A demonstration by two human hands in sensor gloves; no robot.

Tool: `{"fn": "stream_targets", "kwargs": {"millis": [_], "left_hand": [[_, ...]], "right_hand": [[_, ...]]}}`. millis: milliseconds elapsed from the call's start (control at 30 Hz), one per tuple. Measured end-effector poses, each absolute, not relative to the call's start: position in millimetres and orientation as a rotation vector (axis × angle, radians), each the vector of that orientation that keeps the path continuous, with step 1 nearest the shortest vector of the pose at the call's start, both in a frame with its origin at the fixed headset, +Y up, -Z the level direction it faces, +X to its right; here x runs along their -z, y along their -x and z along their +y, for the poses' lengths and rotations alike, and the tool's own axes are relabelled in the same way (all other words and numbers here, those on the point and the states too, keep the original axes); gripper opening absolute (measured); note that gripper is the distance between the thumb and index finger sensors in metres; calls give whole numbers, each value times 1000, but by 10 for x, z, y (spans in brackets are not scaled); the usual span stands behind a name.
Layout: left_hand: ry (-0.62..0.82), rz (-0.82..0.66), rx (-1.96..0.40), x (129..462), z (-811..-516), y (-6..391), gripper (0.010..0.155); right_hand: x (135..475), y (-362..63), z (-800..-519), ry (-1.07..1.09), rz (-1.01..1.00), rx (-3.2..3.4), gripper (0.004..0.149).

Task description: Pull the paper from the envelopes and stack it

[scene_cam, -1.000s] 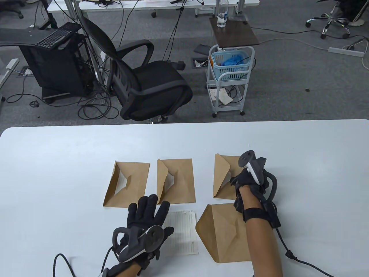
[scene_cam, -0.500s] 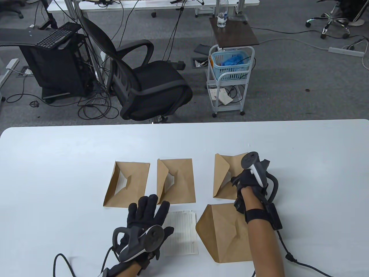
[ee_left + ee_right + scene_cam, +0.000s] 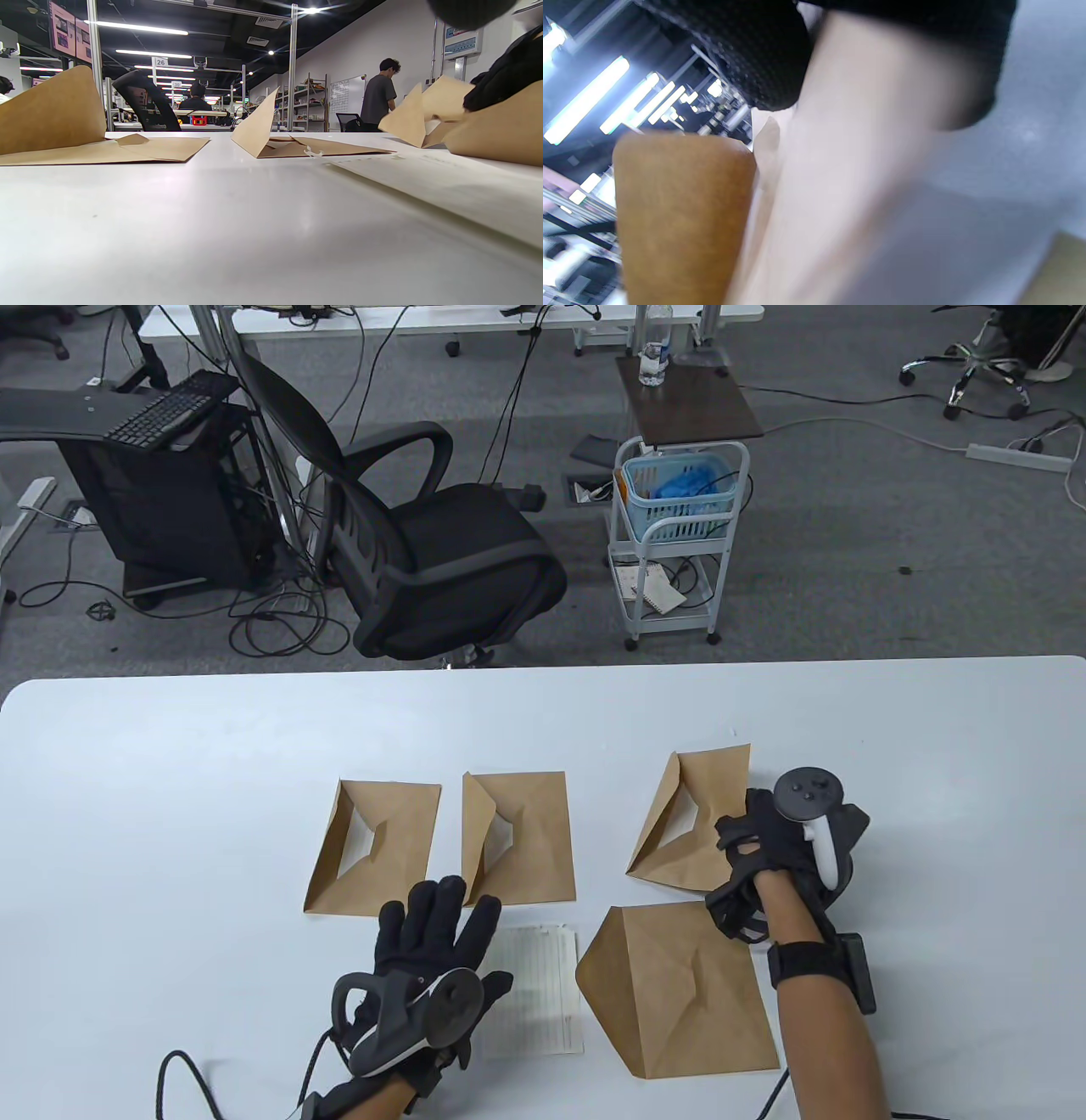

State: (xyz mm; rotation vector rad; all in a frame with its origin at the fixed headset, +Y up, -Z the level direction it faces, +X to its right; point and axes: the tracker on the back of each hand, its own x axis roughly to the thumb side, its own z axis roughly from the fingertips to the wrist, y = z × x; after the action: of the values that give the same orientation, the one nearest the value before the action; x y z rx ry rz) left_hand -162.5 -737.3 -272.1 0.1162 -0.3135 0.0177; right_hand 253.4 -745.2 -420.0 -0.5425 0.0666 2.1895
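Observation:
Several brown envelopes lie on the white table [image 3: 170,780]. My right hand [image 3: 751,848] grips the far right envelope [image 3: 691,831] by its right edge, and the envelope sits tilted with its flap open. In the right wrist view it is a blurred brown shape [image 3: 683,220] under the glove. My left hand [image 3: 433,933] lies flat with fingers spread, its thumb side over the left edge of a lined paper sheet [image 3: 547,993]. An open-flapped envelope [image 3: 679,993] lies right of the sheet. Two more envelopes lie at the left [image 3: 373,848] and in the middle [image 3: 517,840].
In the left wrist view the left envelope [image 3: 97,144], the middle one [image 3: 288,140] and the sheet [image 3: 445,186] show low across the table. Behind the table are an office chair [image 3: 424,551] and a white cart with a blue basket [image 3: 679,500].
My right hand has moved right and toward me, turning the far right envelope clockwise with it. My left hand and the sheet have not moved.

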Motion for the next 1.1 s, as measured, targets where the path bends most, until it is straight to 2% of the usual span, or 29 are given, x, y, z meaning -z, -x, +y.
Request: {"fn": "stream_targets", "kwargs": {"millis": [300, 467, 600, 767, 867, 1000, 1100], "left_hand": [[-177, -357, -26, 2636, -7281, 1545, 78], [-204, -409, -41, 2567, -7234, 1427, 78], [-225, -467, -46, 2485, -7210, 1296, 82], [-325, -539, -11, 2355, -7165, 1190, 85], [-424, -597, 57, 2270, -7127, 1118, 76], [-482, -575, 199, 2234, -7140, 1069, 64], [-482, -529, 232, 2261, -7159, 1104, 63]], "right_hand": [[3557, -2730, -7202, 282, 44, -1882, 43], [3119, -2536, -7141, 117, 64, -1883, 44], [2891, -2278, -7175, -1, 68, -1926, 46], [2744, -1954, -7056, -136, -7, -2069, 46], [2700, -1811, -7018, -205, -36, -2139, 47], [2632, -1694, -7025, -303, -15, -2116, 48], [2578, -1696, -7007, -325, -10, -2101, 47]]}}
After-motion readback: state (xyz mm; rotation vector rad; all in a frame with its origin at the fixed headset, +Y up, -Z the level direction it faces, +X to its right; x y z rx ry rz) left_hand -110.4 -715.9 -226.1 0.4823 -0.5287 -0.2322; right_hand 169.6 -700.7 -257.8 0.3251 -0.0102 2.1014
